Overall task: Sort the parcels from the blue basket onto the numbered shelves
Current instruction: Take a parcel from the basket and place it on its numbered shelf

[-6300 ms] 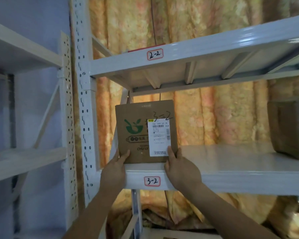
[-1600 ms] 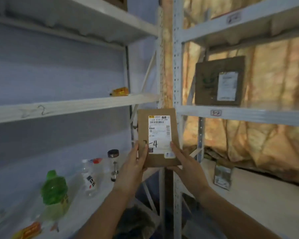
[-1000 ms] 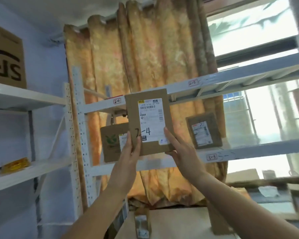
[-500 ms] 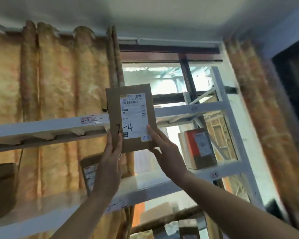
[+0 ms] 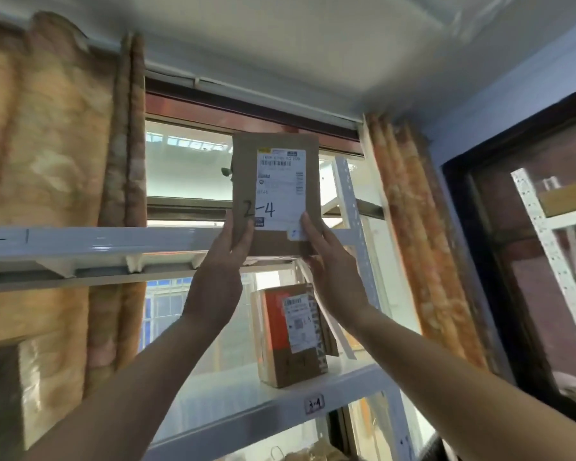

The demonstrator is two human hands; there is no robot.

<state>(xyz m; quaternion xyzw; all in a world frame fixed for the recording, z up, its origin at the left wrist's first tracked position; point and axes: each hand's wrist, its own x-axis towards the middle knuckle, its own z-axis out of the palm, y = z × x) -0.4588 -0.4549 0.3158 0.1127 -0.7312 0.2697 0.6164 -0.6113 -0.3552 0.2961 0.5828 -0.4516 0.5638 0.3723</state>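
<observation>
Two bare arms reached up from the bottom of the view. The left hand (image 5: 218,271) gripped the lower left corner of a flat parcel (image 5: 243,168), thumb lying on its front, and the right hand (image 5: 330,271) pinched the lower right corner, thumb on the white label (image 5: 280,188). "2-4" was written by hand across the cardboard and the label. The flat parcel stood upright in the air, its lower edge covering the front rail of the upper shelf (image 5: 97,239), near the right-hand post (image 5: 350,207); whether it touched the rail, I could not tell. Below and behind the hands, an orange parcel (image 5: 275,324) stood upright on the lower shelf (image 5: 240,410), above a small tag (image 5: 314,403) that seemed to read "3-4". Farther back, a window (image 5: 187,168) showed between two orange curtains (image 5: 47,144).
</observation>
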